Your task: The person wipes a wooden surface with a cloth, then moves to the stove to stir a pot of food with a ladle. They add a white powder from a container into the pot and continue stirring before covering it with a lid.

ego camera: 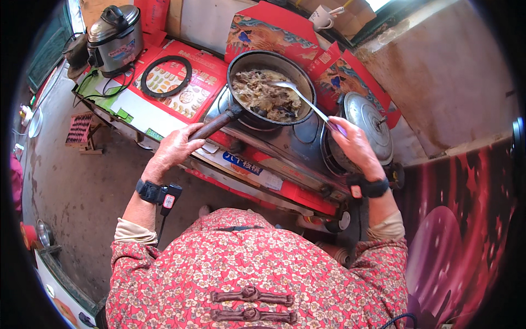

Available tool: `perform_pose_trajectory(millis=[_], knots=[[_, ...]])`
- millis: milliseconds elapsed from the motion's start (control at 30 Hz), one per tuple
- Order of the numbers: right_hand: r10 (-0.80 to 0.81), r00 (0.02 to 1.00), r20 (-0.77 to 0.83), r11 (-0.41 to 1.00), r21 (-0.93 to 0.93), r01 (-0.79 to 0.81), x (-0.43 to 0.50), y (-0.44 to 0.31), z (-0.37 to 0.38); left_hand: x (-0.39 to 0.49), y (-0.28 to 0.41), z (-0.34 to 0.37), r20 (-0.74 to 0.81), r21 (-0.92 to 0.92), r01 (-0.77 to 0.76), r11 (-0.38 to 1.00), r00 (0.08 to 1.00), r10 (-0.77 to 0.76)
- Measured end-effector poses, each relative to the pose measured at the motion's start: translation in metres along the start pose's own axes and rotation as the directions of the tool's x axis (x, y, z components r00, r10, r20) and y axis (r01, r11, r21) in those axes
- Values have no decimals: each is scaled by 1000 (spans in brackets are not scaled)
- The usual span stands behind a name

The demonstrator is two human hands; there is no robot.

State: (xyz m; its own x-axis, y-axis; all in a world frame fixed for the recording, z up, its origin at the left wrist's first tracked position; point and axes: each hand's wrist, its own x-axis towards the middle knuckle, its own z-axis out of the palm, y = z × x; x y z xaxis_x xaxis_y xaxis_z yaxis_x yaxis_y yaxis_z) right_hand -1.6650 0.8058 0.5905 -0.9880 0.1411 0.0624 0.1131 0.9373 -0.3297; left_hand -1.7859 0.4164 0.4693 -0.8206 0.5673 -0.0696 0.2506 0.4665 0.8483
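Observation:
A deep pan (pixel 306 80) with a wooden handle (pixel 213 125) sits on the left burner of a metal gas stove (pixel 283 142). My left hand (pixel 174 150) is closed around the end of that handle. Inside the pan lies cooked food (pixel 265 94) in pale brown pieces with some dark bits. My right hand (pixel 355 144) grips the purple handle of a metal spoon or spatula (pixel 308 100), whose head rests in the food and is partly hidden. Both wrists wear black straps.
A lidded metal pot (pixel 367 125) stands at the stove's right. Left of the pan lie a black ring (pixel 166 76) and an electric pressure cooker (pixel 115 41) with its cord. Red printed cardboard (pixel 271 31) stands behind the pan, near a white mug (pixel 321 18). A small stool (pixel 84 131) is on the floor.

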Motion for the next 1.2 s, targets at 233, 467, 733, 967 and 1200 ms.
perform_pose_trajectory(millis=[233,467,733,967,1200], knots=[[96,981,169,995,-37,-91,-56,-16,-44,5,1,-4,38,-31,97,995,995,-95],[81,988,134,997,4,-83,-40,-19,-15,3,6,-3,43,-87,97,991,995,-94],[57,979,197,998,-4,-57,-55,-16,-36,4,0,-2,51,-109,158,981,987,-153],[63,981,182,998,3,-64,-54,-13,-26,3,1,-3,48,-90,119,989,992,-115],[143,987,70,987,-86,-137,-52,4,-8,4,5,-2,50,-89,142,986,989,-138]])
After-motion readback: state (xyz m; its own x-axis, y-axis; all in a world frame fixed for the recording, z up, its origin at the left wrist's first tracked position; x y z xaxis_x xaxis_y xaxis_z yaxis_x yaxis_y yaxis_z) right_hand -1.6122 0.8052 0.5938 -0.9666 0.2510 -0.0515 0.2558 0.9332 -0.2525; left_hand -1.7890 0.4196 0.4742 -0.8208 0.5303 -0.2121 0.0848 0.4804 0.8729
